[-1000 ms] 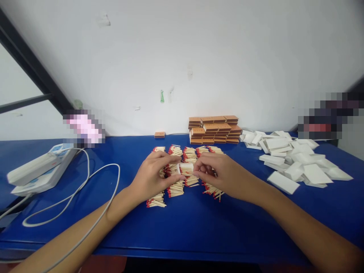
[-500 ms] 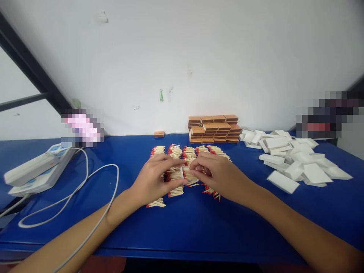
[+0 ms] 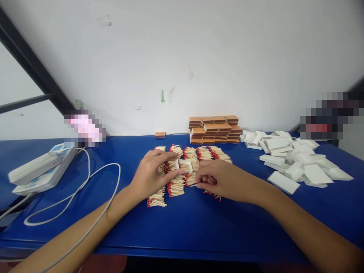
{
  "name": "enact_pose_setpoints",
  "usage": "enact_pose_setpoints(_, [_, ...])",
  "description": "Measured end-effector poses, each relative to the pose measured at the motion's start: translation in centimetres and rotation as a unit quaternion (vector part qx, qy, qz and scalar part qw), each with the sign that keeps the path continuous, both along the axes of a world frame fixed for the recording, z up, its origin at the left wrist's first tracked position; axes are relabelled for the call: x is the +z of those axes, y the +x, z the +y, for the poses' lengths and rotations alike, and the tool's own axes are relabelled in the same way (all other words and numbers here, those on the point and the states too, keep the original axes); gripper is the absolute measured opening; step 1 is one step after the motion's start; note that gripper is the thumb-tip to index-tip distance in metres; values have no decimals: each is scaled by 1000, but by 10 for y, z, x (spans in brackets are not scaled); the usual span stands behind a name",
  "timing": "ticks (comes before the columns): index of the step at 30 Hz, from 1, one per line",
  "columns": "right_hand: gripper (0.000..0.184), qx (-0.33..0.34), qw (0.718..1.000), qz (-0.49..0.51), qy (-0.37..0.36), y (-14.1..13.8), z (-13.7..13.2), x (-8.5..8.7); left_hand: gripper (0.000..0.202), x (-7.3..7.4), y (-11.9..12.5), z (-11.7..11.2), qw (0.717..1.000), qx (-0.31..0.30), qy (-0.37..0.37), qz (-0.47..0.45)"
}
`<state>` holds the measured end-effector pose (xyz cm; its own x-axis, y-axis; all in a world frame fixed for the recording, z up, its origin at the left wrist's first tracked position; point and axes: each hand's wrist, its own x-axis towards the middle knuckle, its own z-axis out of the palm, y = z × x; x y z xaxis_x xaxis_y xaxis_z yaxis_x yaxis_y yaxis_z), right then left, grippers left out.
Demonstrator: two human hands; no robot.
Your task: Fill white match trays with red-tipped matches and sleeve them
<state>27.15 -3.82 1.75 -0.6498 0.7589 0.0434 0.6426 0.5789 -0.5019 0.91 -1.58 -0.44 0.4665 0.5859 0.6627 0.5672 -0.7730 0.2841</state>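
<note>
right hand (image 3: 224,180) has dropped from the matchbox tray (image 3: 189,166) toward the near edge of the matches (image 3: 176,188) since the last frame; tray has shifted slightly away and left.

left to right: power strip (image 3: 61,172) on the blue table (image 3: 182,231), white cable (image 3: 118,182) looping over the left forearm. left hand (image 3: 150,170) has the tray clamped, thumb on the near side, fingers on the far side. tray sits above the match columns, between the hands, pale sticks inside. i'd keep that pinch light, card walls probably bow easily, and hold it level so sticks stay put.

right hand: thumb and index tips look together, just beside the matches; can't tell if a match is between them. column heads mostly point left, so best keep sticks aligned that way.

behind: lone matchbox (image 3: 160,134), then stacked matchboxes (image 3: 214,131); far right, loose white trays (image 3: 295,157).
</note>
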Motion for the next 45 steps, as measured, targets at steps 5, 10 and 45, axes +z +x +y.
enact_pose_setpoints(5, [15,6,1000,-16,-25,-2,0,-3,43,1,-1,-1,1000,5,4,-9])
enact_pose_setpoints(10, [10,-8,999,-28,-27,-4,-2,0,42,2,-2,-1,1000,6,4,-11])
enact_pose_setpoints(45, [13,-11,998,-45,-49,2,-3,0,42,3,-1,-1,1000,9,7,-4])
